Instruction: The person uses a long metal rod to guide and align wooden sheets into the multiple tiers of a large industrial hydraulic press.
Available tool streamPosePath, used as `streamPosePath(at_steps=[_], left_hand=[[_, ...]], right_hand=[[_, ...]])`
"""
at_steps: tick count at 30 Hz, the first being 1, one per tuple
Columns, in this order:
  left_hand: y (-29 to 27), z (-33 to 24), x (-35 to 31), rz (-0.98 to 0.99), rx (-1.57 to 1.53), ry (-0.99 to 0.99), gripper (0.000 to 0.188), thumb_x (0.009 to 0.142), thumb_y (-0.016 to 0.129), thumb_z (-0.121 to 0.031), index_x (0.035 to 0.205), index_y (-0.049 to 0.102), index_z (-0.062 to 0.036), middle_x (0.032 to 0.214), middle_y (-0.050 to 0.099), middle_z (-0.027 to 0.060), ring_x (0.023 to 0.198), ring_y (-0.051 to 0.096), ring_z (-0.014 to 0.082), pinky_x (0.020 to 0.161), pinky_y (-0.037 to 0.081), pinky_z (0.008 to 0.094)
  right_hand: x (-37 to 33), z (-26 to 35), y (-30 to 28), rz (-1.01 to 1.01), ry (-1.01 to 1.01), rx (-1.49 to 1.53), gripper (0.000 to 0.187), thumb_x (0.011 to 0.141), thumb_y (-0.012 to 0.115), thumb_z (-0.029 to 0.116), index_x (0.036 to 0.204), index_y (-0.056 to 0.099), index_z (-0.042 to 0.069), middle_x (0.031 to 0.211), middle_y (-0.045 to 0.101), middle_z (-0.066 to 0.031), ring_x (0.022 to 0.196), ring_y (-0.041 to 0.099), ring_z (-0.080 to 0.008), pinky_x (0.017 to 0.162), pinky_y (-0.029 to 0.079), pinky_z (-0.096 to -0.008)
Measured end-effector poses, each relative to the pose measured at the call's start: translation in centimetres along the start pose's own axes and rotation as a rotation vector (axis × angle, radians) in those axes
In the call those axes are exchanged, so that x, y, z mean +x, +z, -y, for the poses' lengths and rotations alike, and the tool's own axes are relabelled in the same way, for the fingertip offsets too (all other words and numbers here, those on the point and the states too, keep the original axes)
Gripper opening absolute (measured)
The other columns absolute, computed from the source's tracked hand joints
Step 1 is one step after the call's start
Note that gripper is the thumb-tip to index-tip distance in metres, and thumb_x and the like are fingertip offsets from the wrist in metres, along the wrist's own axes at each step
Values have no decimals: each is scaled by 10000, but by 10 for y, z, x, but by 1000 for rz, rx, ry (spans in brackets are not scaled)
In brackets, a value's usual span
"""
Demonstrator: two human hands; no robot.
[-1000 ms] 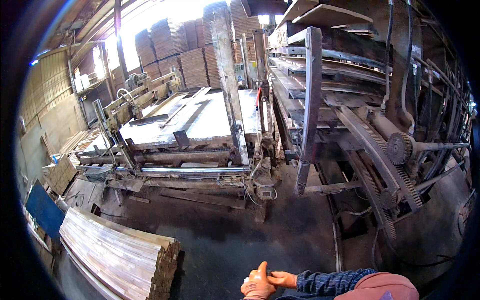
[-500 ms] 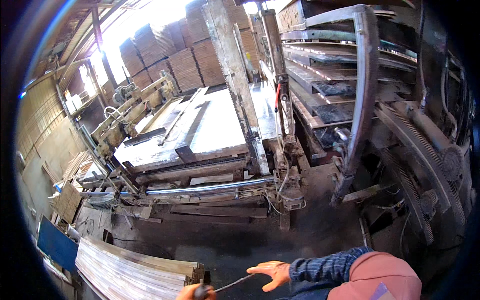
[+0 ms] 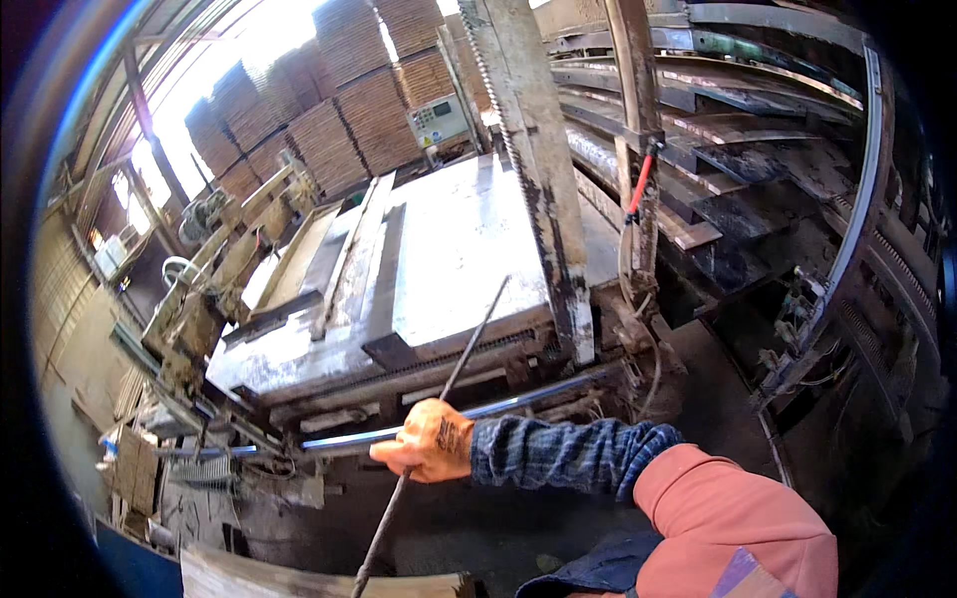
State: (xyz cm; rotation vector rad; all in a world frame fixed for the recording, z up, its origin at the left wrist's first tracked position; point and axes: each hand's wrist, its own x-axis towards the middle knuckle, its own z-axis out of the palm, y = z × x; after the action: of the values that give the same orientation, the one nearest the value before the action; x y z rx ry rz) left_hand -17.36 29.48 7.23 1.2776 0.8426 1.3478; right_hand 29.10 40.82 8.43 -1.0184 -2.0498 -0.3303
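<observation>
My right hand (image 3: 429, 441), on an arm in a pink sleeve with a dark checked cuff, is closed around a long thin dark rod (image 3: 466, 353). The rod slants from the lower edge up toward the machine bed, its tip overlapping the bed's bright surface in view; whether it touches cannot be told. My left hand is out of view, and the rod's lower end runs out of the picture. Beyond the hand lies the wide pale machine bed (image 3: 469, 239), with a shiny metal bar (image 3: 349, 439) along its near side.
A toothed upright post (image 3: 533, 169) and a pole with a red handle (image 3: 641, 184) stand at the bed's right. Farther right is a rack of dark shelves (image 3: 738, 159). Tall board stacks (image 3: 364, 120) and a control box (image 3: 437, 122) are behind. A plank pile (image 3: 299, 578) lies near.
My right hand, open before beside the rod, has moved up and left and grips it. The rod now points up toward the bed. My left hand has left the view, and the view has shifted.
</observation>
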Motion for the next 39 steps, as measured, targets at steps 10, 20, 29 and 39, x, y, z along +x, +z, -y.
streamPosePath(at_steps=[10,20,29,39], left_hand=[[228,113,257,429,-446,-74,267,1060,411,-256,1232,546,-102,487,365,-45,383,345,92,415,345,261],[499,118,421,566,-310,148,181,970,520,-70,1109,597,14,525,453,13,354,445,102,336,346,243],[666,117,499,925,-465,48,226,919,591,-50,1131,639,10,710,609,52,465,543,128,438,428,274],[682,89,612,1044,-473,-31,190,919,601,-71,1084,672,-9,651,561,12,441,512,104,403,397,259]], right_hand=[[38,-238,-71,-335,264,-770,322,781,704,292,1097,681,235,879,693,-39,1094,611,-238,1117,294,-480],[86,-361,-143,-592,382,-1057,212,865,660,318,1000,719,165,1006,715,-62,1120,612,-273,1003,345,-567],[63,-490,-218,-933,479,-1255,163,885,635,201,991,711,103,1004,712,-121,1099,617,-358,989,456,-439],[118,-546,-250,-470,431,-1190,221,919,580,249,972,704,73,925,727,-133,879,661,-339,859,467,-462]])
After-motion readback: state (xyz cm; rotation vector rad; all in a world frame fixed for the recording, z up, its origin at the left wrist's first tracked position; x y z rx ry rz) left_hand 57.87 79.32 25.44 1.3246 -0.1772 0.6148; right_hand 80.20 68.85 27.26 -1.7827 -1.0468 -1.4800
